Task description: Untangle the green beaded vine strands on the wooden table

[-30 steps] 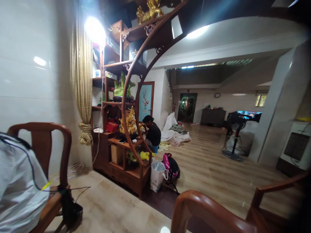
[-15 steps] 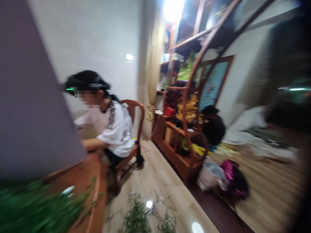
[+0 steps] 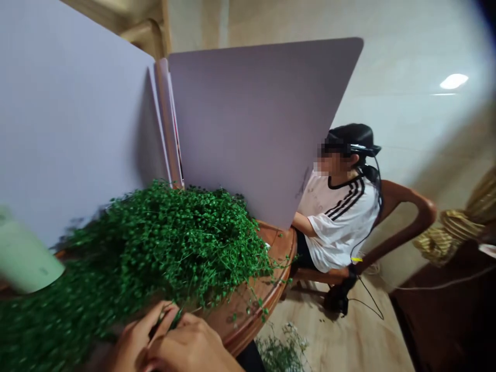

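My left hand (image 3: 136, 336) and my right hand (image 3: 196, 347) are together at the bottom of the head view, just over the near edge of the table. Their fingers are closed and meet around a small bit of green sprig (image 3: 177, 319), most of it hidden by the fingers. Behind and to the left of them spreads a large heap of green sprigs (image 3: 186, 232) with thin stems and small round heads. It lies on the round-edged brown wooden table (image 3: 277, 245).
Pale upright panels (image 3: 248, 129) stand behind the heap. A light green cylinder (image 3: 29, 258) is at the left edge. Beyond the panel a person (image 3: 344, 222) in a white shirt sits on a wooden chair (image 3: 406, 204). More sprigs (image 3: 282, 349) lie on the floor.
The view has swung left and down from the room and shelves to the table. My hands, the wider heap and the green cylinder have come into view; the seated person now appears farther right.
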Demonstrator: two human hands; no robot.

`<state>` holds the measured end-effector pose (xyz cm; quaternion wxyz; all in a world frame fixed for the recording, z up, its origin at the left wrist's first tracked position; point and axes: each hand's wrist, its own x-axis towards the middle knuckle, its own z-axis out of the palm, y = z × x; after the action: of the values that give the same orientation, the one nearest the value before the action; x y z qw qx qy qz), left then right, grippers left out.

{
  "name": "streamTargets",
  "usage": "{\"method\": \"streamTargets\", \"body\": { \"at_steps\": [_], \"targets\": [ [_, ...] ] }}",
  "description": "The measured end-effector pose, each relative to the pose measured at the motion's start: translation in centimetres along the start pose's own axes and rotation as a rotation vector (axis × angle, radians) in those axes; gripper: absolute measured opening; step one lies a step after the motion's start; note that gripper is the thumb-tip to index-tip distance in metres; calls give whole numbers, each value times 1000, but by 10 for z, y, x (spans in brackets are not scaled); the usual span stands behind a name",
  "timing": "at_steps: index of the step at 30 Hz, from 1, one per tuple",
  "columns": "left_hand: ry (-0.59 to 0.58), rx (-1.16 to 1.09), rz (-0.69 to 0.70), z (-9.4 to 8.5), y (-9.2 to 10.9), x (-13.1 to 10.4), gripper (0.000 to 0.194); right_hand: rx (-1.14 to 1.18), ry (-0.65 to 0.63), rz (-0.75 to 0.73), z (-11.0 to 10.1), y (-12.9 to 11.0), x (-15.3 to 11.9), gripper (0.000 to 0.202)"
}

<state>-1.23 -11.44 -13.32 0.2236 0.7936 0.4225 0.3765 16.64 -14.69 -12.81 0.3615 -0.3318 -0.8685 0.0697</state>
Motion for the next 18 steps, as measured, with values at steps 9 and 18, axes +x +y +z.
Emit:
{"method": "streamTargets", "body": {
  "at_steps": [9,18],
  "targets": [
    [86,-192,-257,4,6,20,37,-1,108,-43,-29,-13,2,29],
    [20,-291,-169,2,34,19,34,293,276,43,-25,-7,-7,25]
  ]
}}
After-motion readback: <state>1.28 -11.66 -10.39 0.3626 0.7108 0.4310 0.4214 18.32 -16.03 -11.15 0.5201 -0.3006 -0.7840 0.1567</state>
